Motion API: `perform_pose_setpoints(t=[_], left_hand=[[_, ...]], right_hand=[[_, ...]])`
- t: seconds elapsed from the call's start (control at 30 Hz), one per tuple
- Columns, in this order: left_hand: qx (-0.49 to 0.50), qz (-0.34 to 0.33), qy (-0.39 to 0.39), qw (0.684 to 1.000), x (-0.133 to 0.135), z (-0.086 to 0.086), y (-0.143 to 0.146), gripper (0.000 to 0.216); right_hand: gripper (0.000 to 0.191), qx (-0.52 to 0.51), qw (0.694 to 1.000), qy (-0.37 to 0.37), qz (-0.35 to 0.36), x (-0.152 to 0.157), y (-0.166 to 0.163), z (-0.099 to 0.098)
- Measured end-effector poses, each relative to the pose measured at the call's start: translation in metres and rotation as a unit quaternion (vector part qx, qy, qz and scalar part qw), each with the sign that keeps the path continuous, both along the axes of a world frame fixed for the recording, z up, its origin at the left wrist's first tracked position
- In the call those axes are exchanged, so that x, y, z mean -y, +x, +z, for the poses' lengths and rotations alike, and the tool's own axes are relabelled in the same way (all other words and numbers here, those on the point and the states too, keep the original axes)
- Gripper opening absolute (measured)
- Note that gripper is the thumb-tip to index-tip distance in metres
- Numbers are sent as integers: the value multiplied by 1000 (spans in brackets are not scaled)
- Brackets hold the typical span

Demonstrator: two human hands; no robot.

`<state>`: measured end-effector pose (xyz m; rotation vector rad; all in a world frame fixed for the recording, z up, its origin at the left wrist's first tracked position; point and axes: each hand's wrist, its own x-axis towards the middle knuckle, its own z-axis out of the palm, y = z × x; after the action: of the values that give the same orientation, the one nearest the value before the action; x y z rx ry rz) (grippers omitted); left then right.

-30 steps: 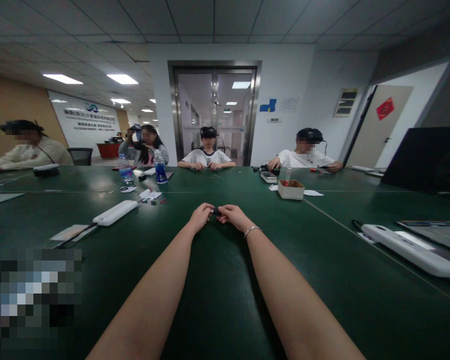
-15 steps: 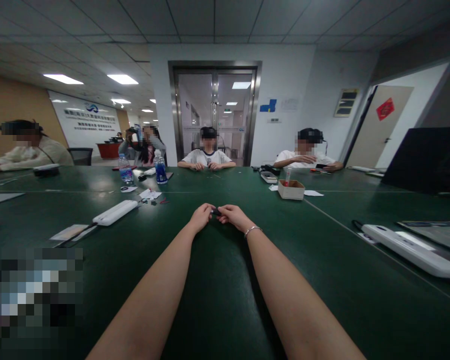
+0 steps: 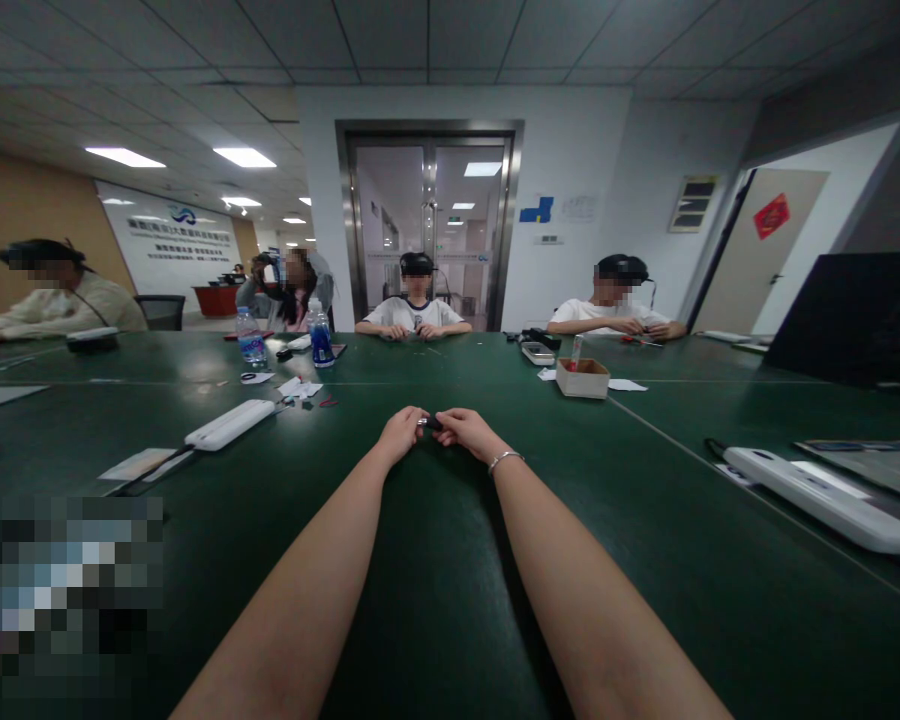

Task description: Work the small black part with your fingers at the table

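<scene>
Both grips, left hand (image 3: 401, 433) and right hand (image 3: 466, 432), pinch one small dark piece (image 3: 433, 423) at mid-frame; I'd brace both wrists on the desk (image 3: 645, 520).

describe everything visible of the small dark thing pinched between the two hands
The small black object is mostly hidden by fingers, so only a short dark sliver shows, with a pale, shiny bit at its left end. Its material and exact shape are too small to tell. It lies roughly level, pinched from either side between the fingertips of the left hand and the right hand, low over the dark green table. Whether it touches the tabletop cannot be told.
</scene>
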<state>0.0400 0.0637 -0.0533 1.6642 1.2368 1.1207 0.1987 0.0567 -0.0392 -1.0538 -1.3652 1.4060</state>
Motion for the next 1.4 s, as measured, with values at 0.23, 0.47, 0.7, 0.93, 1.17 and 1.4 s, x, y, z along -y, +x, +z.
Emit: perform_pose_setpoints(t=[0.23,0.47,0.7,0.93,1.17,1.4], left_hand=[[-3,19,-18,1000,0,0,1,24],[-29,14,23,999,-2,-1,0,34],[-14,18,-1,1000,-2,-1,0,28],[-23,9,3,1000,0,1,1,26],[-1,5,-24,1000,2,3,2,27],[-28,13,4,999,4,3,2,25]], right_hand=[[8,-1,1000,3,3,-1,1,-1],[9,1,1000,0,-1,-2,0,-2],[10,4,1000,3,0,-1,-1,-1],[9,8,1000,7,2,-1,0,-2],[10,7,1000,8,1,0,0,-1],[10,7,1000,9,4,-2,0,-2]])
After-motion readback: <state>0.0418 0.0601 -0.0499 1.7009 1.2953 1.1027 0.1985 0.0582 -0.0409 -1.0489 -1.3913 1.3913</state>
